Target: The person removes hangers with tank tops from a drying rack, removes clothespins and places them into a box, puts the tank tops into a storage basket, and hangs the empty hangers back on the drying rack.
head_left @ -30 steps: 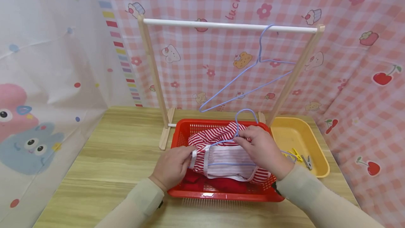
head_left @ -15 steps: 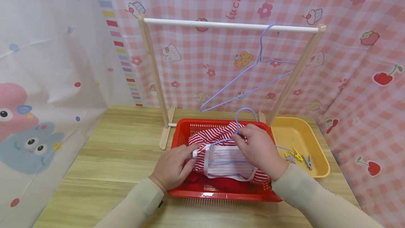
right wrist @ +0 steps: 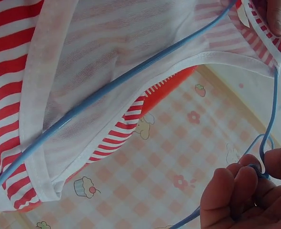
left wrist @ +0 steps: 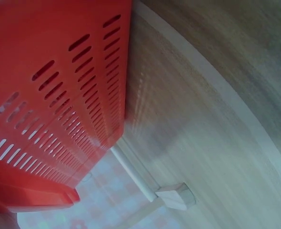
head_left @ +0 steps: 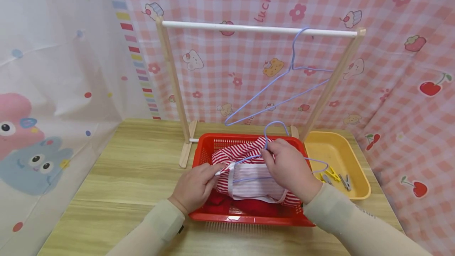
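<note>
A red-and-white striped sleeveless garment [head_left: 232, 155] with white trim lies bunched in the red basket [head_left: 256, 219]. My left hand [head_left: 193, 187] pinches the trimmed edge at the garment's left end. My right hand [head_left: 289, 165] grips a blue wire hanger [head_left: 275, 122] at the neck below its hook. The hanger's left part runs inside the garment, and its right end sticks out over the basket's right rim. In the right wrist view, the fingers of my right hand [right wrist: 245, 191] curl round the hanger's neck, and the hanger's lower bar [right wrist: 102, 90] crosses the pale cloth.
Behind the basket stands a wooden rack with a white rail [head_left: 227, 27]. A second blue hanger [head_left: 261, 90] hangs from it. At the right a yellow tray [head_left: 352, 157] holds several clothespins [head_left: 332, 174]. Red cloth [head_left: 256, 208] lies under the garment in the basket.
The hanger's right end has swung upward and slightly left, and its lower bar now slants. My left hand has drawn the garment's edge toward the hanger's left arm. My right hand has shifted slightly left.
</note>
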Demonstrator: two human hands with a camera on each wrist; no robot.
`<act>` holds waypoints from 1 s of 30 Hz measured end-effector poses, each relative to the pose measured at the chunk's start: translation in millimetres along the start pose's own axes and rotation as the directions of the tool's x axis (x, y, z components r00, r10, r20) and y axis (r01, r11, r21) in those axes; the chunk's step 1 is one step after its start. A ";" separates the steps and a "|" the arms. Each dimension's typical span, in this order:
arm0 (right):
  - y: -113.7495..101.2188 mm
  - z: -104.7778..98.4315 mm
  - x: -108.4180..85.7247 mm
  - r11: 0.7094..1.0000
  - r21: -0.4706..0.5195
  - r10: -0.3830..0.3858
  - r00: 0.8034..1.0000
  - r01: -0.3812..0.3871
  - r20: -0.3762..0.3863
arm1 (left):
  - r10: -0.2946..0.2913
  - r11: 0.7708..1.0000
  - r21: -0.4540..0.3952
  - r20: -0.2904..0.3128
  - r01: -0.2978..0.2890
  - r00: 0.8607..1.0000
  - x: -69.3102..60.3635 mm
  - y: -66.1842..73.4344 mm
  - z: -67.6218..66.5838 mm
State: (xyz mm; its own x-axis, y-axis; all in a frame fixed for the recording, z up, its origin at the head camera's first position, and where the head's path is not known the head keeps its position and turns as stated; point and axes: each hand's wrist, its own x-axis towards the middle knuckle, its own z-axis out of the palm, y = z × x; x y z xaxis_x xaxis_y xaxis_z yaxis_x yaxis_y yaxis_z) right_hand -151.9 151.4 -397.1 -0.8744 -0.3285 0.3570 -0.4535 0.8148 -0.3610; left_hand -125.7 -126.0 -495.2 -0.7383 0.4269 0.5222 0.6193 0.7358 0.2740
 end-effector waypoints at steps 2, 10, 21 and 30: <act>0.1 -0.4 -0.1 1.000 -0.006 0.007 1.000 -0.007 0.011 | -0.004 1.000 -0.001 0.004 0.004 1.000 -0.1 -0.2 0.3; 1.8 -3.3 -0.4 0.997 -0.053 0.063 0.997 -0.061 0.043 | -0.010 1.000 -0.004 0.021 0.010 1.000 0.2 -0.8 0.6; 15.0 -4.1 1.9 0.997 -0.057 0.051 0.999 -0.052 -0.013 | -0.023 1.000 -0.010 0.040 0.024 0.999 0.7 -1.7 0.2; 21.8 -10.6 2.7 0.994 -0.044 0.103 0.995 -0.103 0.002 | -0.044 0.999 0.016 0.077 0.043 0.996 2.1 -1.7 -0.1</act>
State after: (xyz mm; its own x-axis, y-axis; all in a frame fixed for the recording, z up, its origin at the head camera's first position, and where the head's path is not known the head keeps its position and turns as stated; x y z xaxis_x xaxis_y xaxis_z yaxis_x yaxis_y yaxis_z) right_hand -162.3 173.3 -394.9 -0.9166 -0.2438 0.3168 -0.3536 0.8643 -0.3578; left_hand -128.2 -126.4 -494.5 -0.7836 0.4331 0.4454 0.5823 0.7620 0.2833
